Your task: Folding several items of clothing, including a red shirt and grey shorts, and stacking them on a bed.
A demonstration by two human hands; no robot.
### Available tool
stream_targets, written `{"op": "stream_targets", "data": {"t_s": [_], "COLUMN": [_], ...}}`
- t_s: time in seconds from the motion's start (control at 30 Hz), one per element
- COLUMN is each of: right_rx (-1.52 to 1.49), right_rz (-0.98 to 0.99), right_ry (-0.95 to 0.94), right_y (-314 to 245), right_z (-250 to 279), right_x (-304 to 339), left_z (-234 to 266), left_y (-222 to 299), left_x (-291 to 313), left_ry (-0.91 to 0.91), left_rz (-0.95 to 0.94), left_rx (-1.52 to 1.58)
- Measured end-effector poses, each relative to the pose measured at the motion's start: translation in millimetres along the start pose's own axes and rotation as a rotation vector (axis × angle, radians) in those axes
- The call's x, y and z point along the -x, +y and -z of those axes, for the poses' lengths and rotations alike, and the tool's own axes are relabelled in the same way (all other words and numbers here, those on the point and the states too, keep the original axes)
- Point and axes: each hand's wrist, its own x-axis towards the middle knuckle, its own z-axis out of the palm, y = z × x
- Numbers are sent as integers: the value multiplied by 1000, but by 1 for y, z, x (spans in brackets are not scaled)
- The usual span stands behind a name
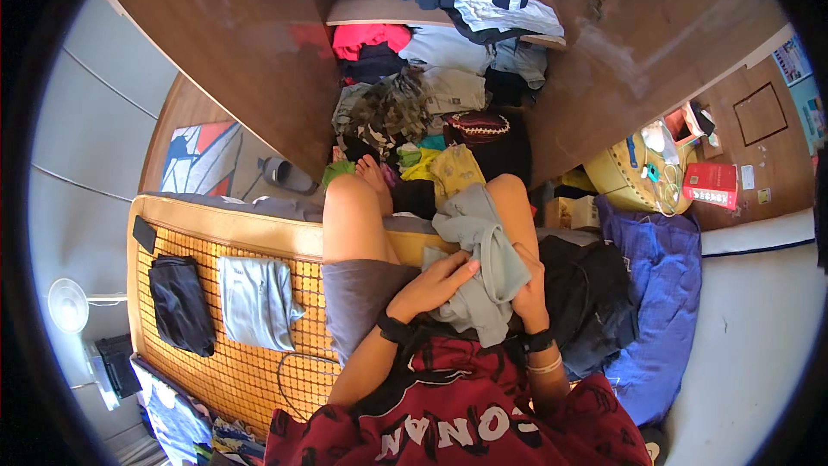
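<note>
A crumpled grey-green garment [481,229] lies across my lap between my bare knees, with a banded edge showing in its middle. My left hand [434,283] grips its left side, the thumb resting on top of the cloth. On the other side my right hand [528,289] is closed round the garment's right edge, with the fingertips hidden by the fabric. Whether it is a shirt or trousers I cannot tell. Dark bands circle both wrists.
On the woven mat [259,371] at left lie folded black trousers [181,305] and a folded light grey garment [257,302]. At right are a black cloth heap [586,289] and a blue pillow [660,311]. Ahead, an open wardrobe holds piled clothes [392,108]; a yellow stool [617,168] stands right.
</note>
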Motion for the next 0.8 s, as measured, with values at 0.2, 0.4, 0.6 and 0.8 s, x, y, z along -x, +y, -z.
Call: {"op": "stream_targets", "data": {"t_s": [0.2, 0.4, 0.6, 0.8], "right_rx": [-21, 50, 123, 286], "right_rz": [-114, -58, -20, 157], "right_ry": [-110, -208, -145, -63], "right_y": [2, -22, -16, -58], "right_z": [6, 0, -18, -3], "right_x": [-2, -18, -27, -77], "left_z": [2, -5, 6, 52], "left_y": [-12, -4, -14, 31], "left_x": [1, -8, -14, -13], "left_ry": [-7, 180, 499, 849], "left_rz": [-89, 11, -214, -423], "left_rx": [232, 193, -84, -162]}}
